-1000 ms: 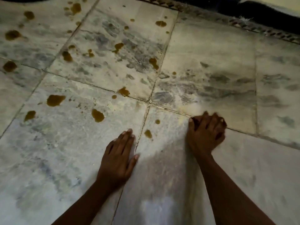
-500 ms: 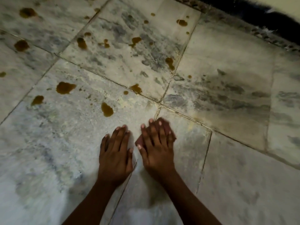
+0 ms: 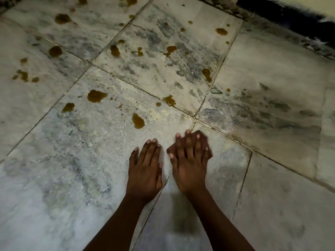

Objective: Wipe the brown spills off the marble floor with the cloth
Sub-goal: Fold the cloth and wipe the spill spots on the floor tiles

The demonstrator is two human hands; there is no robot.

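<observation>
I see brown spills [image 3: 138,120] dotting the marble floor [image 3: 262,196] ahead, the nearest just beyond my left hand [image 3: 145,171], which lies flat, holding nothing. My right hand [image 3: 190,163], fingers straight, presses the cloth [image 3: 206,142]; it is mostly hidden, its long axis unclear.

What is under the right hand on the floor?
A dark reddish-brown cloth lies under the right hand, pressed flat on the marble floor. Only its edges show around the fingers; the rest, and the floor beneath it, is covered.
</observation>
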